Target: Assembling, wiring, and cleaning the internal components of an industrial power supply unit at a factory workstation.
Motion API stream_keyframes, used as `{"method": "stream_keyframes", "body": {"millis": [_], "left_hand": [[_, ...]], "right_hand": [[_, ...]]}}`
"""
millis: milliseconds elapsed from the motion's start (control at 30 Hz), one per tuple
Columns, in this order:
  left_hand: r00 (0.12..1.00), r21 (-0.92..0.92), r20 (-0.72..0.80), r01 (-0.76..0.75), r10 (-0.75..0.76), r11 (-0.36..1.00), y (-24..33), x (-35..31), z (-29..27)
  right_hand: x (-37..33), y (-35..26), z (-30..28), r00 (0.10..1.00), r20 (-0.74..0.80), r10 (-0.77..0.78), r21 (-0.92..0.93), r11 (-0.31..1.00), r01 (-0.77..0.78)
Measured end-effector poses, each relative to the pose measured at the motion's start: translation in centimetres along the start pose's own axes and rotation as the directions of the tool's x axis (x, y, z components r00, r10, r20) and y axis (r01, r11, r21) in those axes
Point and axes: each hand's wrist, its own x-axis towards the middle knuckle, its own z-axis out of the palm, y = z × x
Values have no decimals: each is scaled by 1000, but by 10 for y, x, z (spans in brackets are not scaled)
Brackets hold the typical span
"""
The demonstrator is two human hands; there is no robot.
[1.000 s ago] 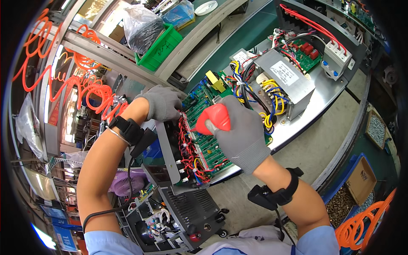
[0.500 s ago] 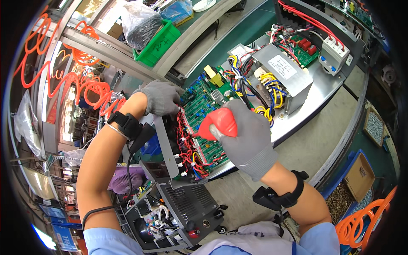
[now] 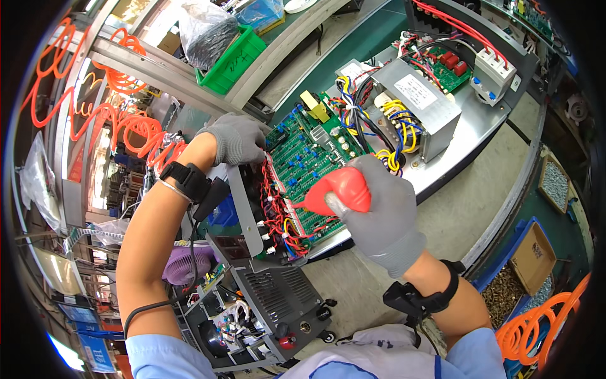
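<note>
My right hand [image 3: 388, 218], in a grey glove, is closed around a red squeeze bottle [image 3: 347, 188]. The bottle's tapered tip points left, over the row of white connectors and red wires [image 3: 271, 202] along the near-left edge of a green circuit board [image 3: 303, 158]. Whether the tip touches them I cannot tell. My left hand [image 3: 238, 139], gloved too, lies at the board's far-left corner, its fingers bent over the edge of the metal chassis [image 3: 243, 211]. The board sits in this chassis beside a grey metal box [image 3: 420, 104] and bundled coloured wires.
A second open dark unit [image 3: 278, 297] stands close below, beside a purple fan [image 3: 189, 265]. Behind the rail is a green bin [image 3: 233, 63]. Screws fill trays [image 3: 502, 290] at right. Orange coiled hoses [image 3: 136, 136] hang at left.
My right hand has moved right and slightly toward me with the red squeeze bottle, its tip shifting along the connector row. My left hand stays at the corner.
</note>
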Motion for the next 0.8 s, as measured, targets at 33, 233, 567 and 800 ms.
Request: {"method": "stream_keyframes", "body": {"millis": [33,233,567,800], "left_hand": [[1000,14,0,19,-19,1000,-1,2,1],[990,22,-144,7,-4,1000,-5,0,9],[703,-402,-708,-323,-67,857,6,-76,18],[553,-654,-756,-634,-350,413,90,-132,64]], "right_hand": [[-1,0,-2,1000,3,-3,-3,1000,3],[-4,-1,-10,1000,12,-4,-23,1000,4],[-33,2,-37,971,-85,226,256,946,-198],[-83,19,-74,861,11,508,900,371,-230]]}}
